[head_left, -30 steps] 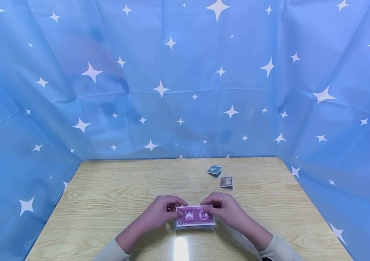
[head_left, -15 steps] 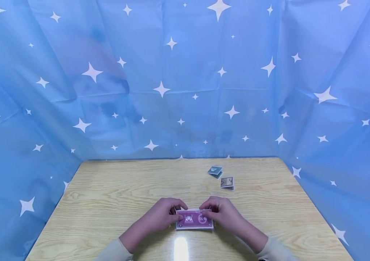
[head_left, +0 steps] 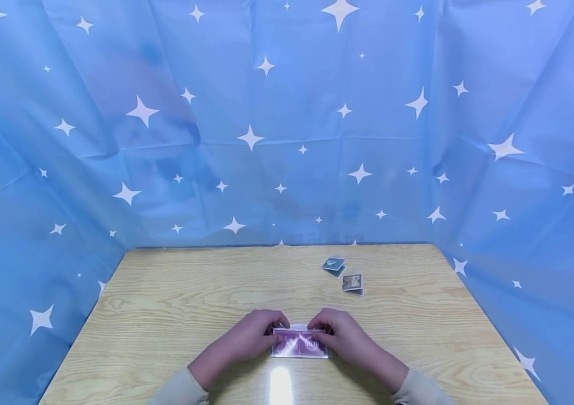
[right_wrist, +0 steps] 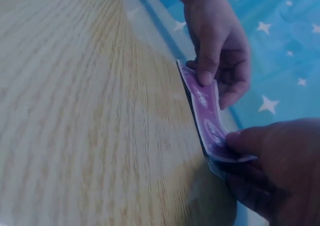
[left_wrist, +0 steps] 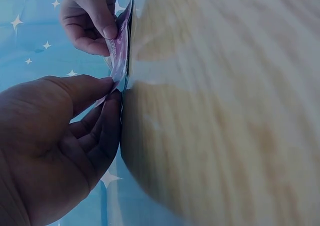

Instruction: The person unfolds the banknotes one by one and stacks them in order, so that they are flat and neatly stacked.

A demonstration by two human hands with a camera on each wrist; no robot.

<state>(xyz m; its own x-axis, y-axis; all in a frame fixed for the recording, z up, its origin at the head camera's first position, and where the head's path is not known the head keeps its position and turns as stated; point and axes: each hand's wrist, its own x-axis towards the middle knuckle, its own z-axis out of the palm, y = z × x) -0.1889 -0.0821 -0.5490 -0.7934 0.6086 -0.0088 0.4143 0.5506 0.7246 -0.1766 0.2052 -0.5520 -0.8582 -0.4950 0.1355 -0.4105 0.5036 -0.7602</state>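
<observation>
A purple play banknote (head_left: 299, 347) with a pale border lies low over the near middle of the table, its long side across. My left hand (head_left: 252, 337) pinches its left part, thumb on top and fingers under the far edge. On the right part, my right hand (head_left: 341, 337) pinches it the same way. In the right wrist view the purple note (right_wrist: 206, 109) bows between both thumbs (right_wrist: 207, 69), and a bluish layer shows beneath it; whether that is a fold or another note, I cannot tell. The left wrist view shows the note (left_wrist: 119, 56) nearly edge-on.
Farther back on the wooden table (head_left: 191, 287), right of centre, stand two small folded notes: a teal one (head_left: 333, 264) and a brownish-grey one (head_left: 352, 283). A blue cloth with white stars (head_left: 287, 112) hangs behind the table and along both sides.
The purple note has come down slightly and toward me, and its top face now catches glare. Less of the layer beneath shows at its near edge. Both hands moved slightly with it, still pinching.
</observation>
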